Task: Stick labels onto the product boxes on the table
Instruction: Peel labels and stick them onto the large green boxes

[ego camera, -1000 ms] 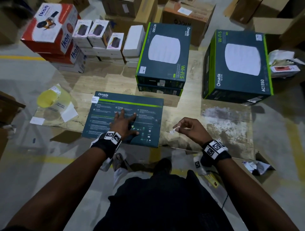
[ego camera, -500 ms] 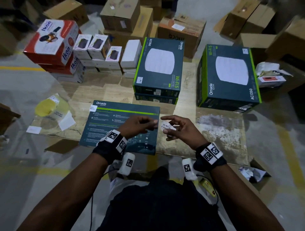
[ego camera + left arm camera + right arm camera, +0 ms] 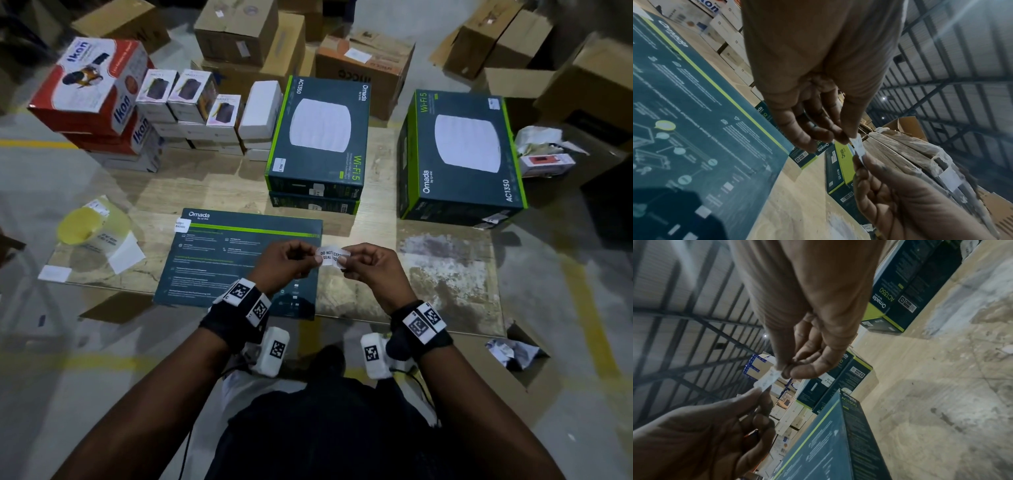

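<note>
A small white label [image 3: 331, 256] printed "DO NOT ACCEPT IF SEAL BROKEN" hangs in the air between both hands. My left hand [image 3: 291, 262] pinches its left end, my right hand [image 3: 368, 265] pinches its right end. The same label [image 3: 858, 145] shows edge-on in the left wrist view and as a curled label [image 3: 767, 380] in the right wrist view. Below the hands lies a flat dark teal Omada box [image 3: 239, 253], back side up, with a white sticker [image 3: 182, 224] on its far left corner.
Two stacked Omada boxes [image 3: 320, 137] and another Omada box [image 3: 462, 154] stand further back on the wooden table [image 3: 445, 270]. Red Ikon boxes [image 3: 92, 89] and small white boxes [image 3: 205, 113] sit far left. A yellow label roll [image 3: 80, 224] lies left. Cardboard cartons surround.
My left hand lifted off the flat box and came to the right hand. Both hands now pinch the label and hold it above the box's right edge.
</note>
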`<state>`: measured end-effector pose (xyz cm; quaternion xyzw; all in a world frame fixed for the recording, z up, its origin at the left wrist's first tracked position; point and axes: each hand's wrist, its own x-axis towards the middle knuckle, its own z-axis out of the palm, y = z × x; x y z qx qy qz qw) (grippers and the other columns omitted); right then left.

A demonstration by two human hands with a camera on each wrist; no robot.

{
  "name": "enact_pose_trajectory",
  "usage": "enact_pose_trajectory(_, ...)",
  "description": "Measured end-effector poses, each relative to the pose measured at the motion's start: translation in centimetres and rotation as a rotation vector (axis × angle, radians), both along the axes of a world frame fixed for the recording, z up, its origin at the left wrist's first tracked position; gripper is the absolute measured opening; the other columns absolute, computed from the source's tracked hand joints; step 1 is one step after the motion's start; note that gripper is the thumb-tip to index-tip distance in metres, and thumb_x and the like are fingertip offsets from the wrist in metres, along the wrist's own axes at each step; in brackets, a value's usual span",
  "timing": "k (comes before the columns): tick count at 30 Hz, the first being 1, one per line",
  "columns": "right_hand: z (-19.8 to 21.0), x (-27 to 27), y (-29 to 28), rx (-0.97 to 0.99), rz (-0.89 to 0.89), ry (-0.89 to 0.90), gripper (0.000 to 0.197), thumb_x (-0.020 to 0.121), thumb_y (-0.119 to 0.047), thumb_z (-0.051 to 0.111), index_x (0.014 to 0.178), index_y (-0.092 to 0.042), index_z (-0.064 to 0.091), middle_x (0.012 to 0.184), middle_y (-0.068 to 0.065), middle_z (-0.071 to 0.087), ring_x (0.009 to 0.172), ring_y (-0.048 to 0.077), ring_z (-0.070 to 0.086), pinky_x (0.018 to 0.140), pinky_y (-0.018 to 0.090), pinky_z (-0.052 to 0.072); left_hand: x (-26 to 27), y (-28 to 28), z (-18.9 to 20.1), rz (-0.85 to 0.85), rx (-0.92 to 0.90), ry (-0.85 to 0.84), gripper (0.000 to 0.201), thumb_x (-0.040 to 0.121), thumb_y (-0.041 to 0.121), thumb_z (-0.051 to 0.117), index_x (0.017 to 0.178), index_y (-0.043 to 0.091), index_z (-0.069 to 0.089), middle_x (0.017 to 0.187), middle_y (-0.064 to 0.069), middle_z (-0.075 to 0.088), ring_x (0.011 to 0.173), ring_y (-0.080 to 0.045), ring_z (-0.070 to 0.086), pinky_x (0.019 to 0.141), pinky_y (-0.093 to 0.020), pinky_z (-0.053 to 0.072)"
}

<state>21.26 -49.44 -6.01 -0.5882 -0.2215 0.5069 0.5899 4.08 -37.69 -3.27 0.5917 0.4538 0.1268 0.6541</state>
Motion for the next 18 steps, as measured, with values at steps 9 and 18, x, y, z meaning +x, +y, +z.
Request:
enact_pose_trajectory(9,-2.1,-1.1,0.9,-0.178,-0.04,0.123,0.016,0.087,0.0,0.073,0.101,-0.007,0.075,0.087,0.008,0.076,0.079,0.013,0.069,0.072,0.024,0.056,-0.3,0.1,-3.3,0.184,-0.05,0.151,0.024,0.079,0.002,0.08,0.101,0.0,0.071,0.084,-0.017,0.072,0.065,-0.023,0.064,0.063,-0.03,0.055)
enact_pose_trajectory(18,-2.9,-0.8,1.5,-0.289,0.011,0.035,0.004,0.087,-0.005,0.076,0.09,-0.007,0.074,0.083,0.004,0.074,0.07,0.008,0.065,0.063,0.02,0.051,-1.3,0.5,-3.9,0.143,-0.014,0.183,0.01,0.078,-0.001,0.079,0.077,0.006,0.073,0.058,0.01,0.069,0.049,0.004,0.06,0.045,-0.013,0.044)
